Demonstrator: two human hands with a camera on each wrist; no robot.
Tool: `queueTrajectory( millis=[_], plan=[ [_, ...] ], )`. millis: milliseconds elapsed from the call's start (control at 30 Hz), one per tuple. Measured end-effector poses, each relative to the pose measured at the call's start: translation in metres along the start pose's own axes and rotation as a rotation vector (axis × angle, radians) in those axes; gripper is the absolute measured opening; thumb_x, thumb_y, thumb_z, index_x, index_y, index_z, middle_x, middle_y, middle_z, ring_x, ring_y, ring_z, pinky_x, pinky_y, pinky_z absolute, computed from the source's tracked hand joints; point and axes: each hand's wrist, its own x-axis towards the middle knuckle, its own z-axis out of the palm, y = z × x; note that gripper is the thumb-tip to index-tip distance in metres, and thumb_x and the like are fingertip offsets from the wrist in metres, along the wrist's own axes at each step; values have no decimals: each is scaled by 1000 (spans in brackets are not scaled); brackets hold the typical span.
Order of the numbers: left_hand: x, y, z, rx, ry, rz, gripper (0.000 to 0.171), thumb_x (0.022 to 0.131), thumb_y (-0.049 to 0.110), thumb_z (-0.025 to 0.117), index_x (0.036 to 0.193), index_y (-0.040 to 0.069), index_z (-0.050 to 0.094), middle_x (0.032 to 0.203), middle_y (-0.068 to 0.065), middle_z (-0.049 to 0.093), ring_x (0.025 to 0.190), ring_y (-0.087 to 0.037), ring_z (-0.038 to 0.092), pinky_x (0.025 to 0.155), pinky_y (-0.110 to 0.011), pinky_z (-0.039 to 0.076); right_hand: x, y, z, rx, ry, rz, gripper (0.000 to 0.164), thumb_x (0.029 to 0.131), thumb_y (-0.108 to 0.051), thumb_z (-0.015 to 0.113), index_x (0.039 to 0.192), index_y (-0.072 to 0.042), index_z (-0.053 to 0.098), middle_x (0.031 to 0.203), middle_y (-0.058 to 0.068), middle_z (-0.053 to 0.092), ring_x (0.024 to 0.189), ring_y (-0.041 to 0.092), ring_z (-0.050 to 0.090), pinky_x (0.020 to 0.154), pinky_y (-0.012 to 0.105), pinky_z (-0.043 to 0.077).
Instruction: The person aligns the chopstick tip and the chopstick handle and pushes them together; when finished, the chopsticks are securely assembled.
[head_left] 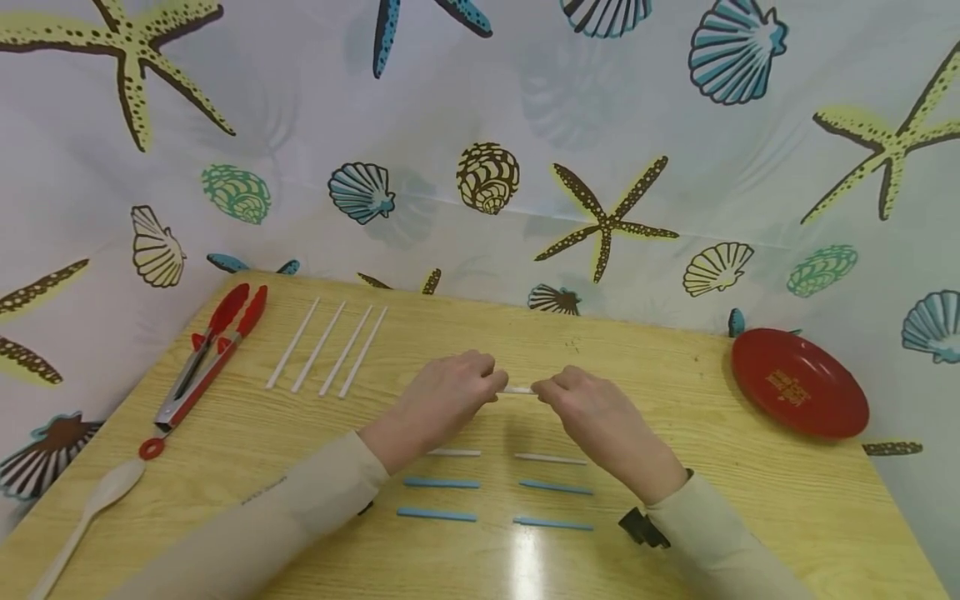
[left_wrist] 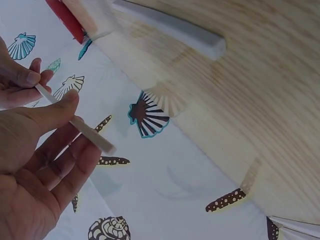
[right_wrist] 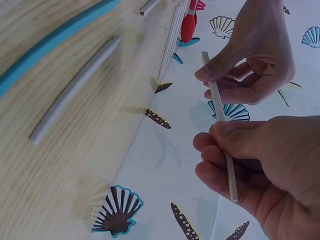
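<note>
Between them, my left hand [head_left: 442, 400] and right hand [head_left: 603, 421] hold a slim white stick [head_left: 519, 390] level above the table, one at each end. In the left wrist view, the left thumb presses the white stick [left_wrist: 92, 134] against the fingers, and its squared end pokes out past them. The right wrist view shows the right hand [right_wrist: 260, 165] pinching the white stick [right_wrist: 216, 97] between thumb and fingers. Below the hands lie two short white sticks, one on the left [head_left: 457, 453], one on the right [head_left: 551, 459]. Short blue sticks [head_left: 441, 483] lie nearer me in two columns.
Several long white sticks [head_left: 292, 343] lie side by side at the back left. Red-tipped tongs [head_left: 213, 367] and a pale spoon [head_left: 97, 500] lie along the left edge. A red plate [head_left: 757, 387] is at the right edge. A shell-patterned cloth [head_left: 442, 108] hangs behind the table.
</note>
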Motion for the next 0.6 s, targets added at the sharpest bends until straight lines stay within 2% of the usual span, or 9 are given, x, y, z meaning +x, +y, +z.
queueTrajectory(
  millis=[67, 133, 233, 333, 433, 500, 600],
  plan=[
    [0, 1, 1, 14, -8, -2, 15, 83, 8, 80, 92, 9, 67, 79, -3, 58, 66, -16, 56, 54, -22, 49, 0, 0, 0, -11, -3, -2, 27, 80, 8, 78, 103, -3, 71, 86, 7, 68, 78, 19, 64, 57, 24, 53],
    [1, 2, 0, -1, -36, -17, 16, 83, 7, 80, 94, 9, 68, 79, -3, 59, 65, -16, 57, 52, -22, 49, 1, 0, 0, -15, 28, -12, 26, 80, 5, 79, 104, -3, 71, 90, 6, 68, 81, 19, 63, 61, 24, 54],
    [2, -3, -2, -95, -97, -88, 18, 85, 7, 78, 100, 9, 68, 83, -3, 65, 67, -15, 62, 52, -23, 50, 3, 3, -1, -14, 148, -19, 28, 83, 0, 79, 108, -5, 69, 109, 10, 65, 97, 23, 61, 77, 28, 55],
    [2, -18, -6, -315, -138, -221, 19, 87, 7, 76, 104, 8, 68, 83, -2, 68, 68, -13, 64, 56, -25, 52, 5, 6, -6, 16, 293, -16, 28, 85, -4, 79, 110, -6, 68, 124, 14, 59, 110, 30, 56, 85, 35, 53],
    [0, -42, -10, -609, -152, -376, 19, 89, 5, 74, 107, 5, 67, 79, -3, 68, 67, -13, 64, 61, -30, 55, 3, 9, -9, 55, 355, -5, 24, 85, -4, 78, 107, -6, 68, 124, 15, 57, 109, 32, 56, 78, 36, 54],
    [-4, -59, -11, -768, -169, -478, 20, 90, 5, 73, 108, 3, 66, 78, -4, 66, 65, -15, 64, 61, -35, 57, -1, 11, -7, 85, 317, 8, 24, 84, -4, 80, 105, -6, 68, 120, 14, 57, 106, 30, 56, 72, 34, 55],
    [-13, -82, -10, -924, -199, -612, 22, 90, 3, 73, 110, 0, 65, 79, -10, 65, 65, -22, 67, 62, -43, 59, -7, 11, 0, 127, 174, 31, 21, 84, -9, 80, 102, -9, 69, 116, 10, 58, 104, 25, 57, 70, 31, 55]
  ],
)
